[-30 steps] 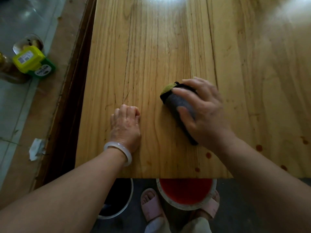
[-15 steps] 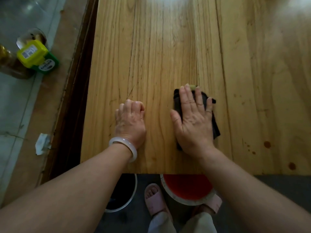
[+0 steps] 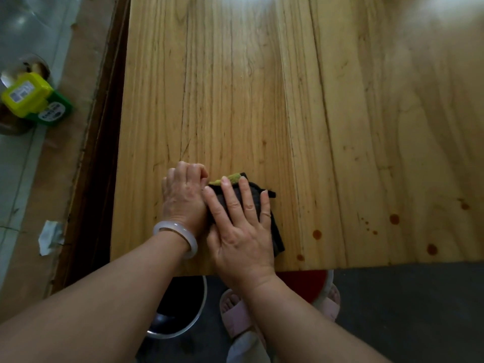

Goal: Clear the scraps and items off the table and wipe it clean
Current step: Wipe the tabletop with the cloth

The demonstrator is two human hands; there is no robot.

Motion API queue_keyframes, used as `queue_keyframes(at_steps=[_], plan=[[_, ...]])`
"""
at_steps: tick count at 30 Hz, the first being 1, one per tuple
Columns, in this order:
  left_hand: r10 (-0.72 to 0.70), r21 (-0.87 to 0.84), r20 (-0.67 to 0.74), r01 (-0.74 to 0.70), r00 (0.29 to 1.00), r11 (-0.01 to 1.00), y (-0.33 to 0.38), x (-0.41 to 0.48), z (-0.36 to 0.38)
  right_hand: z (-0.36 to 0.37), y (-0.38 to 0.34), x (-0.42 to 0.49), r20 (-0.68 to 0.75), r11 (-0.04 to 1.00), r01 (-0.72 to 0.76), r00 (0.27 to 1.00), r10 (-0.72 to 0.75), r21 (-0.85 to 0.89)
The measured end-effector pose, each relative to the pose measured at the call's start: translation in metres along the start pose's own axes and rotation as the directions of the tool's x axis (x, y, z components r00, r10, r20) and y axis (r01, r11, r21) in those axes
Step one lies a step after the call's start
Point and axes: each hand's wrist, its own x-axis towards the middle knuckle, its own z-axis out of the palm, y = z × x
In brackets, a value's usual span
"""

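Right now the folded dark grey cloth with a yellow-green corner [image 3: 276,231] lies flat on the pale wooden plank table [image 3: 235,100], close to the near edge and a little left of the middle. The right hand [image 3: 241,231] presses down on it with the palm spread and all fingers straight, the fingertips reaching the cloth's far edge, where the yellow-green corner pokes out. Just to its left, the left hand [image 3: 183,195] is clenched in a loose fist, resting on the wood, touching the right index finger and the cloth's left side; nothing shows inside it. A pale, milky white bangle [image 3: 178,238] circles the left wrist. To the right of the cloth, several reddish-brown spots [image 3: 394,218] dot the boards near the front edge. Below that edge a red round basin with a white rim [image 3: 301,284] sits partly hidden under the table, beside a dark bowl with a shiny metal rim [image 3: 183,310], and pink slippers [image 3: 235,315] stand between them. Far left on the floor are a green container with a yellow lid [image 3: 28,96] and a crumpled white scrap of paper [image 3: 49,237].
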Motion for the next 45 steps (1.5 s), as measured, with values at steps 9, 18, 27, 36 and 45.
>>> queue_keyframes(at_steps=[9, 18, 27, 36, 45], plan=[[0.016, 0.002, -0.004, -0.016, 1.0, 1.0, 0.001, 0.0, -0.003, -0.021, 0.058, -0.009, -0.024, 0.992, 0.124, 0.992, -0.124, -0.012], [0.011, 0.004, 0.008, -0.011, 1.0, 1.0, 0.004, 0.001, -0.005, -0.051, 0.128, -0.012, -0.081, 0.997, 0.068, 0.994, -0.07, -0.035], [-0.027, 0.045, 0.035, 0.025, 0.999, 0.999, 0.007, 0.001, -0.007, -0.056, 0.149, -0.011, -0.212, 0.934, -0.355, 0.91, 0.356, 0.045], [-0.17, 0.054, 0.078, 0.166, 0.982, 0.985, 0.028, 0.006, -0.011, -0.068, 0.164, -0.041, -0.053, 1.0, 0.03, 0.998, -0.03, 0.0], [0.189, -0.051, 0.055, -0.186, 0.981, 0.981, 0.159, 0.0, 0.042, -0.08, 0.2, -0.049, -0.06, 0.997, 0.074, 0.996, -0.072, 0.028]])
